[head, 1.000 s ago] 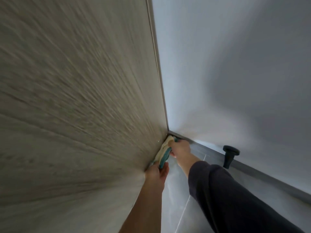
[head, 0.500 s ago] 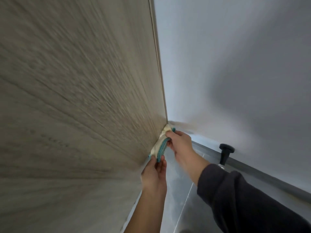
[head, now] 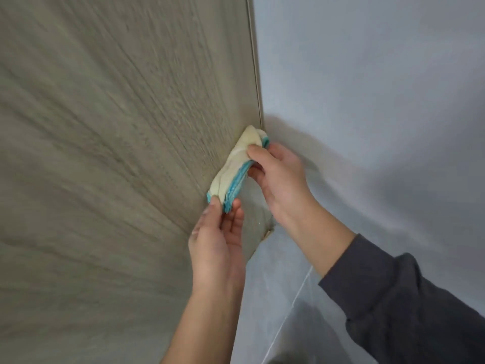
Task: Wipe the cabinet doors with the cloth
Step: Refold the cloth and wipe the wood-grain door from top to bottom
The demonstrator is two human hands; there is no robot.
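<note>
A folded cream cloth with a teal edge is pressed against the wood-grain cabinet door near the door's right edge. My left hand pinches the cloth's lower end between thumb and fingers. My right hand, in a dark grey sleeve, grips the cloth's upper end from the right. Both hands hold the same cloth at once. The cabinet fills the left half of the view, and its surface is motion-blurred.
A pale grey wall meets the cabinet's right edge along a thin vertical trim. Grey floor tiles with a pale grout line show at the bottom, between my arms.
Both hands and the cloth have slid up along the cabinet's right edge, away from the floor corner. The black doorstop by the skirting has left the view.
</note>
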